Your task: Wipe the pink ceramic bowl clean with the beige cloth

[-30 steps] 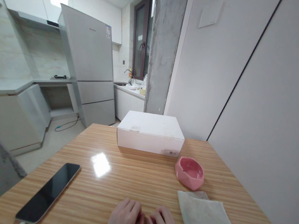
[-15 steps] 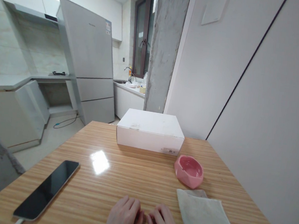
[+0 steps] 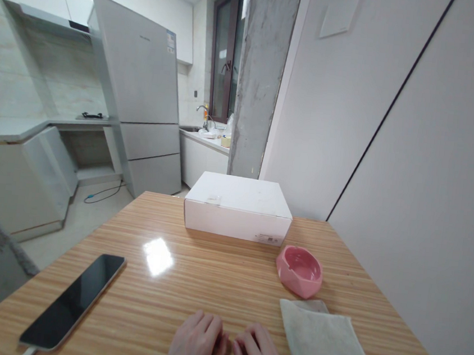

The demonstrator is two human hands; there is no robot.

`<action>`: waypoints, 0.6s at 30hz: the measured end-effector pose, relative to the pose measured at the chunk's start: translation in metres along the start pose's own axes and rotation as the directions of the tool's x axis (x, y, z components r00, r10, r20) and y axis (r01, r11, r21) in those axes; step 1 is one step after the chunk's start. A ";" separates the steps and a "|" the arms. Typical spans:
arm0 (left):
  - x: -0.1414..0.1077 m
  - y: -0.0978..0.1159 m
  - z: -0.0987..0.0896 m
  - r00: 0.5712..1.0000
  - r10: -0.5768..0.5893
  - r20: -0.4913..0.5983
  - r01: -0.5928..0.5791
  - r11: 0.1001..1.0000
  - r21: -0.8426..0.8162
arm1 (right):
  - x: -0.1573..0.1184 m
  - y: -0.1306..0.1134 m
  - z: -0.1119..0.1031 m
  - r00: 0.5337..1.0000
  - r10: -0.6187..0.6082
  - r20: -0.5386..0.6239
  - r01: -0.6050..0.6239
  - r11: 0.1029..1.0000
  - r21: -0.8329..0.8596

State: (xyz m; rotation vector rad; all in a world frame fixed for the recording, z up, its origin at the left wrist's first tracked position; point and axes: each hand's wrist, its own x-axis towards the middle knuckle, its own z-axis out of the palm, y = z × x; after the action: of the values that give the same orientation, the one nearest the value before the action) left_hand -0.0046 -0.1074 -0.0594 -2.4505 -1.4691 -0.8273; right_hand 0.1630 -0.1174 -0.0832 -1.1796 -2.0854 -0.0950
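At the near edge of the wood-grain table (image 3: 209,276), my left hand (image 3: 198,344) rests with its fingers curled together. Beside it lies my right hand (image 3: 261,354), also curled, its fingertips close to those of the left. Nothing shows in either hand. A folded pale cloth (image 3: 329,348) lies just right of my right hand. Beyond the cloth sits a pink faceted bowl (image 3: 300,271). A closed white box (image 3: 237,208) stands at the far side of the table. Off to the left lies a dark-screened phone (image 3: 75,302) with a white cable at its near end.
Behind the table stand a grey fridge (image 3: 141,77), a counter with a sink (image 3: 190,129) and a bare concrete pillar (image 3: 262,78). A white wall (image 3: 412,162) runs along the right side. A thin cable (image 3: 104,193) lies on the floor at left.
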 end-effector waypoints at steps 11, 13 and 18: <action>0.001 0.001 -0.001 1.000 -0.006 0.005 0.006 1.000 0.011 | 0.003 -0.002 -0.003 1.000 0.002 -0.010 -0.002 1.000 -0.001; 0.001 0.001 -0.001 1.000 -0.001 0.005 0.001 1.000 0.011 | 0.003 -0.002 -0.003 1.000 0.008 0.001 -0.008 1.000 -0.005; 0.001 0.001 0.000 1.000 0.007 -0.007 -0.007 1.000 0.012 | 0.001 -0.001 -0.002 1.000 0.001 0.018 0.000 1.000 -0.015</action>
State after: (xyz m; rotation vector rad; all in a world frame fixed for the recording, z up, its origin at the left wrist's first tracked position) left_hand -0.0037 -0.1070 -0.0585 -2.4406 -1.4581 -0.8227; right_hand 0.1630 -0.1174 -0.0811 -1.1939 -2.1031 -0.1005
